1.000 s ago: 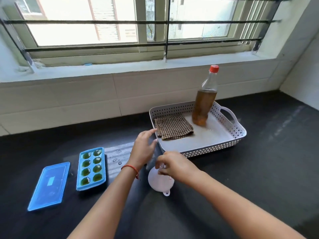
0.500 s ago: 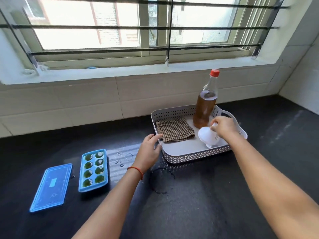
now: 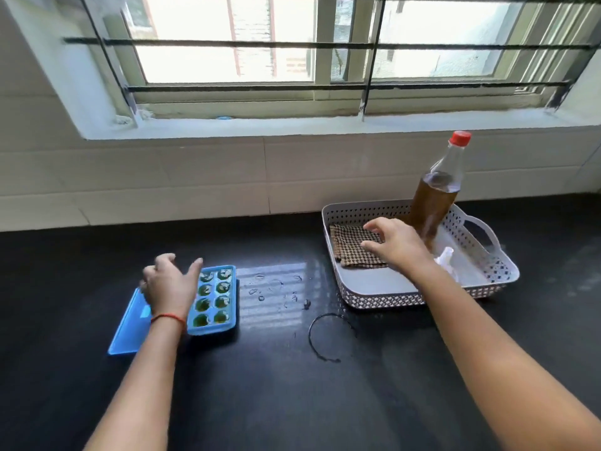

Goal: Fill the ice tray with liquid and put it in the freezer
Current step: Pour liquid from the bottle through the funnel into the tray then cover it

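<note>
A blue ice tray (image 3: 213, 301) sits on the black counter, its cells holding greenish-brown liquid. Its flat blue lid (image 3: 130, 323) lies just left of it, partly hidden under my left hand (image 3: 169, 284), which hovers over the lid's far end with fingers spread and nothing gripped. My right hand (image 3: 395, 244) is open above the checked cloth (image 3: 349, 247) inside the white perforated basket (image 3: 374, 299). A clear bottle (image 3: 434, 193) with a red cap, part full of brown liquid, stands at the basket's back. The white funnel (image 3: 445, 257) lies in the basket, right of my wrist.
Drops and a wet ring (image 3: 325, 333) mark the counter between ice tray and basket. A tiled wall and a barred window ledge (image 3: 292, 125) run along the back.
My right hand has let go of the funnel in the basket and moved left over the cloth. My left hand has swung from the basket's corner to the lid beside the ice tray.
</note>
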A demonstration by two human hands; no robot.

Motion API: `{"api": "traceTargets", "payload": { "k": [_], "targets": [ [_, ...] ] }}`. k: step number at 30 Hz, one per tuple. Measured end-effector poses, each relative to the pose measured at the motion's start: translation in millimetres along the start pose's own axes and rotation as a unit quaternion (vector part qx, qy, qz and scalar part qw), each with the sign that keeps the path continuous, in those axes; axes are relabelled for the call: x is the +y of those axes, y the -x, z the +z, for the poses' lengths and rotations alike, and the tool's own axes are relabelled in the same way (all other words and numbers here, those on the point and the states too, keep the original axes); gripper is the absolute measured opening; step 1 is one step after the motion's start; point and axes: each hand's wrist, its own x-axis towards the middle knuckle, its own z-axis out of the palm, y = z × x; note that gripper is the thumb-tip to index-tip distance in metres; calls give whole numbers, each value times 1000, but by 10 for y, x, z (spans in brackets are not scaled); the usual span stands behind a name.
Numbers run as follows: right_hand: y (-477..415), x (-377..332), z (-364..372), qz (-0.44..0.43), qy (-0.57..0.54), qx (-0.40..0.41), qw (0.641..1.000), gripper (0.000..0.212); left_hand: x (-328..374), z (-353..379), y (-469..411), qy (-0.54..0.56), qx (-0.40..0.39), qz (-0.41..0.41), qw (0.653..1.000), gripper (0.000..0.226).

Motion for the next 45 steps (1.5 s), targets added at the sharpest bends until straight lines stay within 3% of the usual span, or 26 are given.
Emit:
{"api": "traceTargets", "payload": {
  "k": [2, 4, 8, 13, 15, 17, 20, 22, 24, 26, 29, 31, 36, 45],
  "targets": [
    [74, -266, 168, -35, -34, -53, 997, 34, -303, -162, -51, -81, -14, -104, 991, 78],
    [138, -474, 333, -56, -55, -80, 994, 30, -517, -269, -10, -143, -45, -156, 976, 98],
    [205, -744, 547, -76, -72, -112, 988, 29, -626, -340, 48, -222, -74, -153, 960, 115],
    [291, -1101, 737, -114, -90, -154, 977, 28, -620, -470, -60, -199, -86, -168, 962, 115],
    [285, -1243, 771, -121, -111, -158, 974, 28, -652, -550, -113, -110, -94, -158, 977, 109],
    [246, -1402, 820, -113, -161, -161, 967, 27, -601, -680, -149, 95, -135, -126, 978, 91],
    [189, -1691, 966, -57, -327, -208, 920, 29, -383, -853, -79, 412, -228, -86, 878, 47],
    [186, -1887, 1053, -25, -402, -240, 883, 32, -222, -842, 25, 504, -279, -62, 815, 44],
    [195, -2002, 1129, -18, -429, -243, 870, 30, -97, -748, 151, 531, -281, -37, 799, 33],
    [176, -2007, 1190, -8, -426, -215, 879, 27, -65, -603, 211, 502, -236, -30, 831, 27],
    [139, -1892, 1269, 27, -400, -195, 895, 25, -145, -397, 130, 329, -152, 22, 932, 26],
    [141, -1830, 1333, 57, -383, -199, 900, 27, -210, -259, 86, 213, -127, 48, 968, 30],
    [179, -1764, 1569, 105, -356, -181, 911, 38, -228, -7, 131, 71, -105, 26, 992, 30],
    [170, -1653, 1768, 114, -312, -174, 927, 39, -378, 216, 142, 63, -166, 11, 984, 34]
  ]
}}
